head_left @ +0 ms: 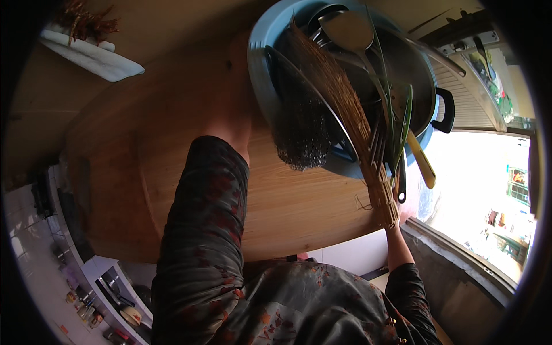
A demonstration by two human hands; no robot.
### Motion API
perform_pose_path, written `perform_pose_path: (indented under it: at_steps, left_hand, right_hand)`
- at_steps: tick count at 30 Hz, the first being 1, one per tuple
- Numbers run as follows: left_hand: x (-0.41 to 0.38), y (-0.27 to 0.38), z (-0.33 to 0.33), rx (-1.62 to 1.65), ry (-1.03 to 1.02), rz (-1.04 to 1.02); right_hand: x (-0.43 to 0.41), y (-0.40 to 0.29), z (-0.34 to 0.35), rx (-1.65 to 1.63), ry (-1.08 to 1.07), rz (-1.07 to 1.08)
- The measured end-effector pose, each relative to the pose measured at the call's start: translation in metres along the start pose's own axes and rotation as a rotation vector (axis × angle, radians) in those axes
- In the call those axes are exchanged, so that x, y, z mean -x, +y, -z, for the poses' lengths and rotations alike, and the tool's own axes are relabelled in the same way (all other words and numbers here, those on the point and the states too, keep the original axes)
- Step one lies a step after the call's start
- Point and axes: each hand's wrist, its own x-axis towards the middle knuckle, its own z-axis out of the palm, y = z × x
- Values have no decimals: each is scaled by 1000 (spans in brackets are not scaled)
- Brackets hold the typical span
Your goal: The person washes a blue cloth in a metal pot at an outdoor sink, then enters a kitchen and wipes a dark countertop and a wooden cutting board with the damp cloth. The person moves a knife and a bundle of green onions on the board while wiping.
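Note:
A blue plastic basin [260, 82] stands at the upper right over a wooden board [302, 202]. In it are a dark pot with a black side handle [446, 111], a metal spatula [348, 32], a bundled twig brush [345, 97], a yellow-handled utensil [421, 159] and other utensils. A dark, glinting mesh-like mass [302, 138] shows at its near left. My left hand [241, 54] is blurred and dim beside the basin's left side; its fingers cannot be made out. My right hand [397, 202] is mostly hidden behind the brush's bound end, below the basin's near right side.
A folded white cloth or sheet [95, 56] lies at the upper left beside dried reddish-brown pieces [86, 26]. A window sill [465, 254] and bright opening are at the right. A gas stove [470, 39] seems to stand at the upper right. Kitchen shelves [116, 289] show at the lower left.

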Motion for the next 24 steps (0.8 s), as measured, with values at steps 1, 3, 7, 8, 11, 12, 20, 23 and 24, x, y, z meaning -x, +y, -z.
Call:
perform_pose_path:
  at_steps: [1, 3, 7, 8, 11, 12, 20, 23, 24]
  left_hand:
    - [-2, 1, 1, -7, -2, -5]
    - [-3, 0, 6, -13, -8, -13]
    - [8, 1, 21, -34, 12, -39]
    - [19, 2, 24, -29, 32, -64]
    - [60, 17, 33, 2, 150, -239]
    - [77, 24, 33, 15, 141, -261]
    - [308, 104, 59, 108, -293, -170]
    - [356, 105, 74, 130, -238, -221]
    - [359, 101, 77, 138, -226, -194]
  right_hand:
    - [3, -21, 12, -12, -55, -19]
    - [-2, 6, -3, -107, 15, 115]
    - [7, -37, 13, -78, 62, 212]
    - [1, -25, 6, 9, 79, 258]
    - [-7, -20, 3, 30, 9, 112]
    - [-7, -23, 4, 55, -5, 90]
    - [-6, -34, 2, 38, 18, 90]
    - [-9, -33, 5, 50, 11, 69]
    - [-9, -33, 3, 44, 1, 81]
